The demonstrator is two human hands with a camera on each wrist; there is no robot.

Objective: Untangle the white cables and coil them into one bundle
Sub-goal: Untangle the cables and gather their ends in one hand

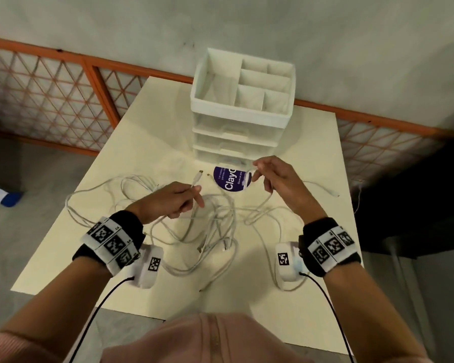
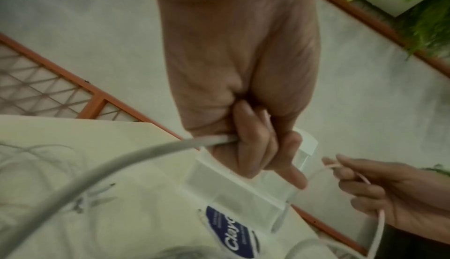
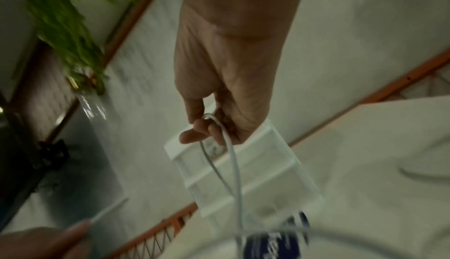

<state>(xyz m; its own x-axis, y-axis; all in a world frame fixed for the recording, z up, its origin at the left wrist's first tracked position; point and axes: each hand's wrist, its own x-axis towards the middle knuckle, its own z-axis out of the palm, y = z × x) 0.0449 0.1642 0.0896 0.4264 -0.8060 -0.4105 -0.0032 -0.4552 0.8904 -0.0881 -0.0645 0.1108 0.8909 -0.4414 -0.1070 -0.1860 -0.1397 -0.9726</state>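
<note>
**Already both hands hold cable above the tangle**

Your left hand (image 1: 172,201) is clamped on one cable end, its plug (image 1: 197,177) pointing away toward the drawer unit (image 1: 240,111); your right hand (image 1: 278,179) pinches a strand just beside the round sticker (image 1: 231,179); the white cables (image 1: 215,226) sprawl on the table (image 1: 89,231) between and below both wrists, equally near either hand; drawing the hands apart looks likely to tighten the knot.

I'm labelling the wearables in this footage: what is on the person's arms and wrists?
Each wrist carries a black band ringed with white blocks printed with black square markers, plus a white camera pod with its own marker and a thin dark cable. Forearms are bare; pink sleeves show at the bottom edge.
</note>
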